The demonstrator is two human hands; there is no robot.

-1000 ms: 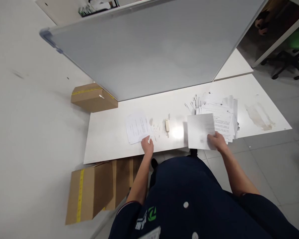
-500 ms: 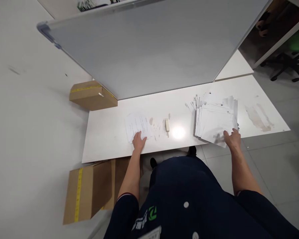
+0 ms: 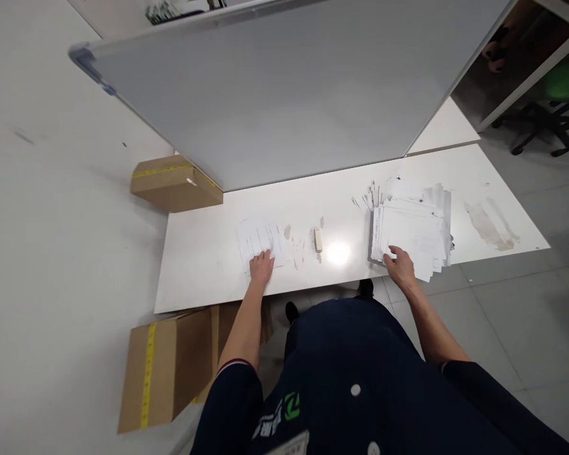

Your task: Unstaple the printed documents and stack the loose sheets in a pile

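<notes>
My left hand [image 3: 262, 267] rests flat, fingers spread, on the near edge of a small printed sheet [image 3: 260, 241] lying on the white table [image 3: 203, 265]. At the near left corner of a thick, ragged stack of printed papers [image 3: 415, 227] on the right side of the table, my right hand [image 3: 398, 265] has its fingers curled on the lower sheets. A small cream stapler [image 3: 317, 239] lies between the two paper piles.
A large whiteboard [image 3: 284, 88] leans over the far side of the table. Cardboard boxes sit on the floor at the far left [image 3: 175, 183] and under the near left edge [image 3: 171, 360]. An office chair [image 3: 545, 120] stands far right.
My right hand laid the sheet it held onto the right stack, then slid left to the stack's near corner. My left hand moved slightly left onto the small sheet.
</notes>
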